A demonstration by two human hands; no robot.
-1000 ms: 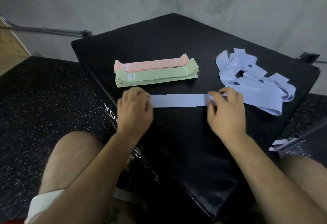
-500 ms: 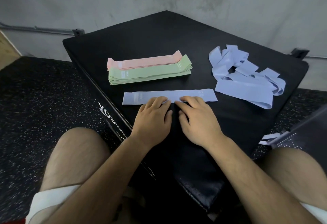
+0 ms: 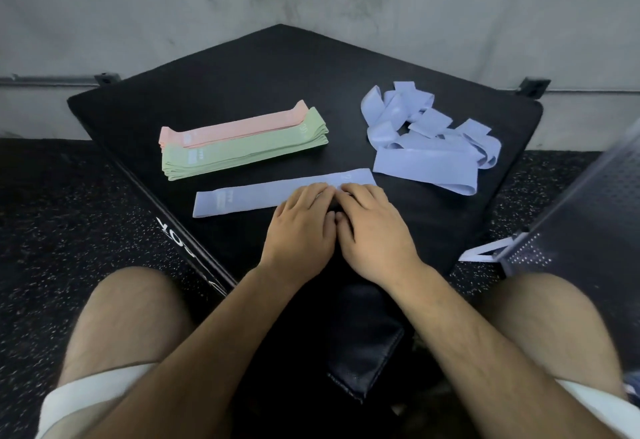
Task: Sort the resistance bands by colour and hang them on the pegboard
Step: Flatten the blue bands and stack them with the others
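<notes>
Nearest, at frame centre, the left hand (image 3: 300,228) and right hand (image 3: 378,232) are laid side by side, fingers relaxed and pressed on a flat blue band (image 3: 247,198) on the box (image 3: 263,68). Beyond, left of centre, green bands (image 3: 242,155) and pink bands (image 3: 239,128) are stacked; a loose blue pile (image 3: 424,142) is seen right of centre.

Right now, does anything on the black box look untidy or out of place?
The blue heap at the right rear is tangled, its bands twisted and overlapping, unlike the flat pink stack and green stack on the left. One blue band lies flat, with the left hand and right hand pressing on it.
</notes>
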